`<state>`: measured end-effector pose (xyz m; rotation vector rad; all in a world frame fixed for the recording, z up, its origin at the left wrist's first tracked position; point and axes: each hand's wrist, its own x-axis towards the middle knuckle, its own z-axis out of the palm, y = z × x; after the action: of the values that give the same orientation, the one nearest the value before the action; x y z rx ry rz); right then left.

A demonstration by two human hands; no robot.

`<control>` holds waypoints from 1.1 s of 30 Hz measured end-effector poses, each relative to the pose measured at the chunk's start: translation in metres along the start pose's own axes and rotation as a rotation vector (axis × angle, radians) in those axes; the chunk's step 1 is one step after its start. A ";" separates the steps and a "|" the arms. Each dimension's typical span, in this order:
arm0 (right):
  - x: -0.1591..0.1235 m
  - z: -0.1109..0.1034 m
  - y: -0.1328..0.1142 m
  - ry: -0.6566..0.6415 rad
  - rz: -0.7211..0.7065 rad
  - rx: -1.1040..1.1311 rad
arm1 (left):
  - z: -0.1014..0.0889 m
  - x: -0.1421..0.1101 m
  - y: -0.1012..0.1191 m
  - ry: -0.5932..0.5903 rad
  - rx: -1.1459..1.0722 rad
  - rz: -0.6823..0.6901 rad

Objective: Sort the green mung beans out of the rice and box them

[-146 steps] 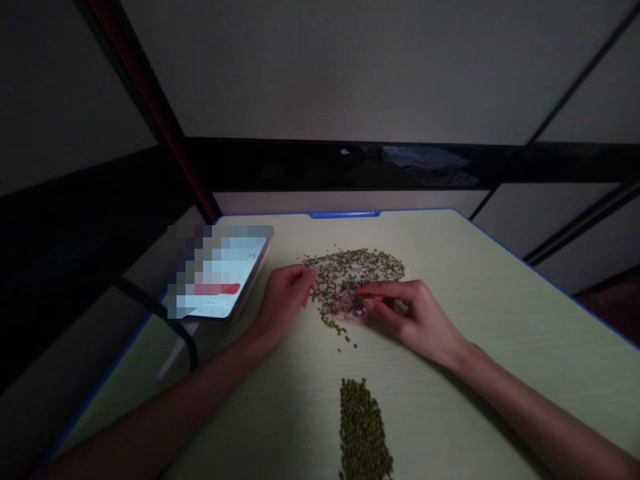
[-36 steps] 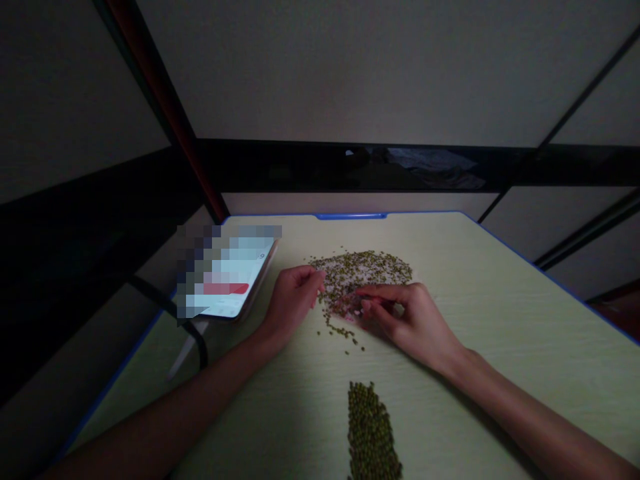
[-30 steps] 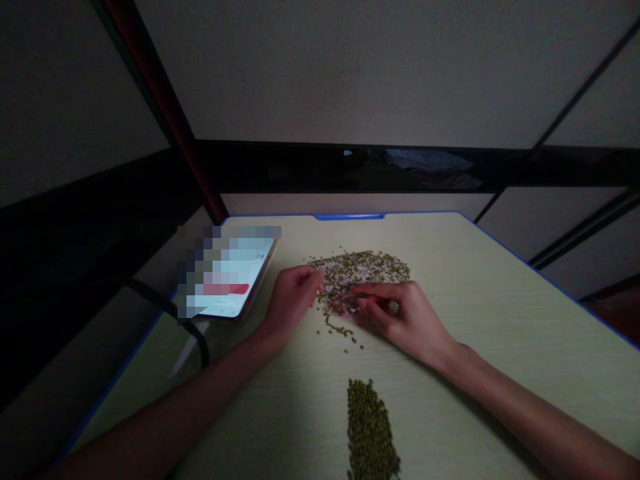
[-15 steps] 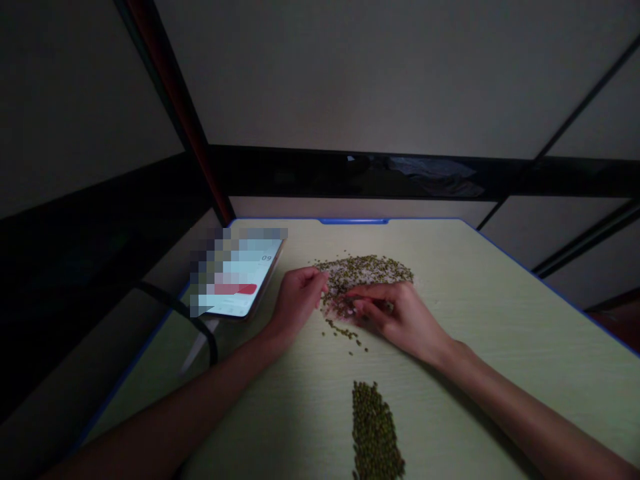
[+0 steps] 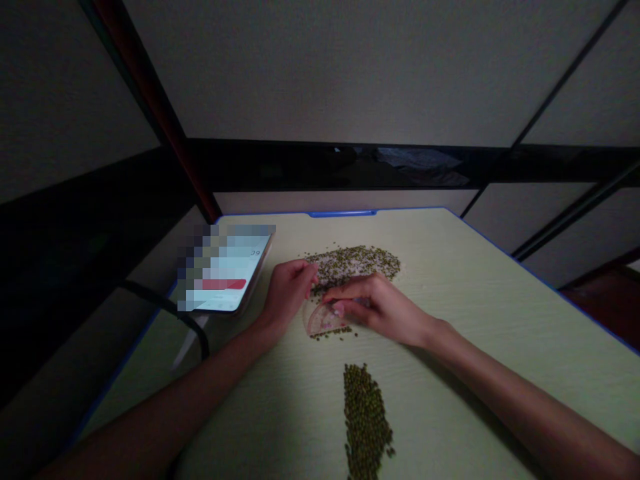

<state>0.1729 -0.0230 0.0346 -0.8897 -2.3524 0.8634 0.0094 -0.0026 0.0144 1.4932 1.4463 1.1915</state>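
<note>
My right hand pinches a clear, curved protractor with pinkish markings, held low over the table. A short row of mung beans lies along its near edge. Behind my fingers spreads a loose pile of mung beans, mixed with pale patches. At the left side of that pile rests my left hand, its fingers curled closed with nothing visible in them. Nearer to me sits a second, denser heap of mung beans, cut off by the bottom of the view.
A phone with a lit screen leans at the table's left, partly blurred out. A dark cable runs in front of it. The pale table has a blue edge, and cabinet panels stand behind it.
My right hand has moved left and slightly nearer with the protractor, drawing beans away from the far pile into a short row. My left hand stays beside the pile. The view has shifted a little.
</note>
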 end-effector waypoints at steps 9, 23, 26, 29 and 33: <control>-0.011 0.001 -0.005 -0.085 -0.020 0.031 | -0.001 -0.001 0.002 -0.001 0.002 0.018; -0.035 0.009 -0.015 -0.049 0.002 0.080 | 0.001 -0.002 0.003 0.006 -0.029 0.033; -0.037 0.009 -0.016 -0.035 0.030 0.129 | 0.002 0.000 0.000 0.010 -0.041 0.033; -0.033 0.010 -0.013 0.016 0.077 0.169 | 0.003 0.001 -0.002 0.017 -0.051 0.038; -0.021 0.012 -0.009 0.036 0.081 0.114 | 0.004 0.002 -0.005 0.023 -0.059 0.041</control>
<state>0.1758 -0.0474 0.0282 -0.9512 -2.2256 0.9948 0.0114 0.0007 0.0091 1.4800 1.3896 1.2687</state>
